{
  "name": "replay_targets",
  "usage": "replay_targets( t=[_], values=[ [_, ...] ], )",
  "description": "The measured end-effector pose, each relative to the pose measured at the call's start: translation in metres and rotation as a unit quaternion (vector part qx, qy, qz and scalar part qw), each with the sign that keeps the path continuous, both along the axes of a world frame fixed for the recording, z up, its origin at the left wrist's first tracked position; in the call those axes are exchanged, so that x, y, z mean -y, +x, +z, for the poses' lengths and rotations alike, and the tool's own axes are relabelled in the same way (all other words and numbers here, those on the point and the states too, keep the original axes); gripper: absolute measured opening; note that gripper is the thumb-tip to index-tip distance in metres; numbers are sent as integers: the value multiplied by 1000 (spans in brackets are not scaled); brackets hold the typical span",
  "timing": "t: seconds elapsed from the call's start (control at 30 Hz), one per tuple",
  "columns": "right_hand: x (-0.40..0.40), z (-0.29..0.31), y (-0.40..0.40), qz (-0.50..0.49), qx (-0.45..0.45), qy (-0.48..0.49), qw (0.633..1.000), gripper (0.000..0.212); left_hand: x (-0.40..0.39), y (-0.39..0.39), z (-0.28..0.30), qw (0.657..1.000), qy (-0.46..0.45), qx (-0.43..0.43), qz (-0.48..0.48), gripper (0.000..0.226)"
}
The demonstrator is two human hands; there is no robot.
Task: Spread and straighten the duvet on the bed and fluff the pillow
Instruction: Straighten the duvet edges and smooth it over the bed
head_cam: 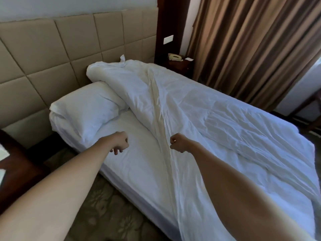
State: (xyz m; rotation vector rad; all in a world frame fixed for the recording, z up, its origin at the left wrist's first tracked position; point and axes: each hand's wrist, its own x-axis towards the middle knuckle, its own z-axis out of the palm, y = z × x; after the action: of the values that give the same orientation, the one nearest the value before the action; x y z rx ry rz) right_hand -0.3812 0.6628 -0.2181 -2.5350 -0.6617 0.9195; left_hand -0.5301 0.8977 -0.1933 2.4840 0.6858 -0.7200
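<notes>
A crumpled white duvet (217,119) covers the right half of the bed, bunched in a heap at the headboard, with its folded edge running diagonally down the middle. A white pillow (86,110) lies at the head on the left, partly under the duvet heap. The bare white sheet (132,164) shows on the near left side. My left hand (119,142) hovers over the sheet with its fingers loosely curled, holding nothing. My right hand (178,142) is curled into a fist just above the duvet's folded edge, with no cloth visibly in it.
A padded beige headboard (52,58) stands behind the bed. Far behind, a nightstand carries a telephone (175,57); brown curtains (251,49) hang on the right. A dark wooden table (15,164) stands at the left, over patterned carpet (107,206).
</notes>
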Motion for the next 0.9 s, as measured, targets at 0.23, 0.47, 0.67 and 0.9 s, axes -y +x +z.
replay_targets(
  t=[0.23,0.47,0.67,0.9],
  values=[
    [73,-33,17,45,-20,-26,998,31,109,-12,-41,997,-38,-64,30,23],
    [121,-49,0,66,-39,2,997,33,171,-34,-41,995,-12,-76,55,20],
    [175,-58,-29,78,9,12,997,35,234,-68,-49,996,-10,-42,82,20],
    [260,-85,-90,152,3,-72,986,32,331,-145,-114,980,-112,-42,160,14]
  ],
)
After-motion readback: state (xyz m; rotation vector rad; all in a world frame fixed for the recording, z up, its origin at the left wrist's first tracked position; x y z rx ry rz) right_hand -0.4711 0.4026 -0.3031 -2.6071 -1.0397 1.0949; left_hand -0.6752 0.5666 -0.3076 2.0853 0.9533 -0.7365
